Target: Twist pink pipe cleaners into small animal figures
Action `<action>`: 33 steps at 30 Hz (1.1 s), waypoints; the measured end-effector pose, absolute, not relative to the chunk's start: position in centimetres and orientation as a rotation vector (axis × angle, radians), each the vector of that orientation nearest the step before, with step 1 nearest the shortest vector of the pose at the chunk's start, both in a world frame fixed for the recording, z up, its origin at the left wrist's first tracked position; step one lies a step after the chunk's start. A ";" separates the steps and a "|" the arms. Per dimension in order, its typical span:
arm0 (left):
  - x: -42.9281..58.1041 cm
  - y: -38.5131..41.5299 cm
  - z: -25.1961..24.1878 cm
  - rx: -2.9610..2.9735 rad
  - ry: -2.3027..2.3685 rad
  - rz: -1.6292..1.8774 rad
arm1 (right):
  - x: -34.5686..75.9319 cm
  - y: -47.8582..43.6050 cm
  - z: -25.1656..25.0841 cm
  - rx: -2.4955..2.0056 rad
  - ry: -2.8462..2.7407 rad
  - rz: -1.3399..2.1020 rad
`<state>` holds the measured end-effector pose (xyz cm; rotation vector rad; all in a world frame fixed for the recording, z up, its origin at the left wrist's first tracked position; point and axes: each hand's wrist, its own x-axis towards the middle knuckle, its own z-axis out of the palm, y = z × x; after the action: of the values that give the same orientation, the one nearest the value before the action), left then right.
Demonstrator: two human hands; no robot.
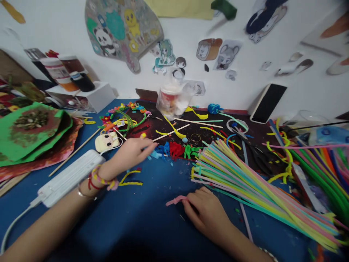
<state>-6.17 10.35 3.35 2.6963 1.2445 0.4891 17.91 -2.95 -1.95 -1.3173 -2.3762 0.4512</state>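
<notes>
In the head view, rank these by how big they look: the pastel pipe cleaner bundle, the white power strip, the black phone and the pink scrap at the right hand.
1. pipe cleaner bundle
2. power strip. It lies nearer the camera, so its lead over the phone is unsure.
3. phone
4. pink scrap

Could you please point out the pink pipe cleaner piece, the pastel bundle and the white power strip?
pink pipe cleaner piece [174, 201], head view, free left end.
pastel bundle [245, 176], head view, middle of the stems.
white power strip [72, 174], head view, middle of its top.
</notes>
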 end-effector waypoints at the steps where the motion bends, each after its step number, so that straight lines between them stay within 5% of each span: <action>1: -6.9 11.1 3.6 2.717 1.314 0.474 | 17.9 -3.0 -1.9 -1.315 -2.380 0.439; 12: -8.7 14.4 0.1 2.977 1.126 0.017 | 18.0 -3.1 -2.3 -1.289 -2.408 0.368; 25: -8.6 13.5 0.1 2.850 1.534 0.386 | 17.8 -3.2 -2.3 -1.297 -2.405 0.337; 29: -7.8 11.9 2.0 2.645 1.648 0.736 | 17.8 -3.1 -2.2 -1.298 -2.390 0.331; 33: -4.6 7.0 3.3 2.441 1.340 0.801 | 17.9 -3.1 -2.1 -1.308 -2.362 0.330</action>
<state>-4.62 6.98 3.33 2.4412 1.3396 0.8007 17.86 -3.13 -2.09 -1.3077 -2.3619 0.3297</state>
